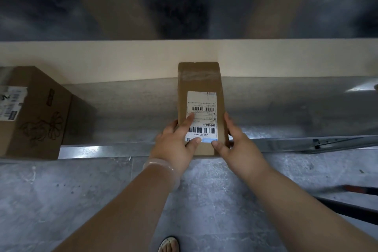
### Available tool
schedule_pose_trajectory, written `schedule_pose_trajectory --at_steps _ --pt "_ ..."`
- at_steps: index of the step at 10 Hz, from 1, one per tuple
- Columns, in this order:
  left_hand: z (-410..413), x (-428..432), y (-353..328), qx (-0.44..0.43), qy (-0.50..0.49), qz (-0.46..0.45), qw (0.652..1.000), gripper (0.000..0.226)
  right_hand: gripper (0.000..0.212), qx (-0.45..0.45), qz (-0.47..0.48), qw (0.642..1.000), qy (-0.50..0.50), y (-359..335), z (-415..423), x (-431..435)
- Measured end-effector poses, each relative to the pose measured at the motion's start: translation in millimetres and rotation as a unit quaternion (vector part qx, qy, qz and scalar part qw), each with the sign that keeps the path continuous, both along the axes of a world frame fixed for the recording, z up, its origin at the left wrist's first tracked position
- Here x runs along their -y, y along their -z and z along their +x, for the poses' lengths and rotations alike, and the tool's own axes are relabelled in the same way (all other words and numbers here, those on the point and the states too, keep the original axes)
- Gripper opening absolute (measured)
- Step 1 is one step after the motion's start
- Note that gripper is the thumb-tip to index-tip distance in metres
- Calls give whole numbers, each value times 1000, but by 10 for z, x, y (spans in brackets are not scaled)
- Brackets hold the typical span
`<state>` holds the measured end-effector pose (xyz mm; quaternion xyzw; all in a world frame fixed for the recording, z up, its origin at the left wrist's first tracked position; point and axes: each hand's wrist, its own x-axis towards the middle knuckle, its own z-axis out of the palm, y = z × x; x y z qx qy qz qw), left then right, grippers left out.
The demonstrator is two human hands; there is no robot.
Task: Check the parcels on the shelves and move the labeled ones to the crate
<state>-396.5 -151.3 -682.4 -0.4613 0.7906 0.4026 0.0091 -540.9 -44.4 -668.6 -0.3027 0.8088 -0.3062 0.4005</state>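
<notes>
A person stands in front of a low metal shelf (pixel 286 108) and holds a narrow cardboard parcel (pixel 199 80) with both hands. The parcel lies long-ways on the shelf, its near end over the front edge, its far end toward the pale back panel. A white label (pixel 204 108) with barcodes is on its top face, so this parcel is a labeled one.

The left hand (pixel 176 143) grips the left side of the near end; its thumb lies on the lower edge of the label and the forefinger stretches over the label. The right hand (pixel 235 141) closes on the right side, thumb on the near corner of the label, fingers along the side wall. Both hands are partly closed around the parcel. Whether the parcel is already lifted or rests on the shelf, one cannot tell.

The step in hand seems to be the check of the label, just turning into the pick-up. The next move probably calls for lifting the parcel off the shelf and carrying it to the crate, which is not in view, so the person must turn to find it.

A second box (pixel 36 112) with its own label stands on the shelf well to the left, and it likely waits for the same handling.
</notes>
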Motion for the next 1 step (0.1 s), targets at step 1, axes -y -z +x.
schedule_pose_trajectory --at_steps 1 --pt "-40 21 -149 77 16 -32 996 66 78 -69 44 996 -31 -193 8 -2"
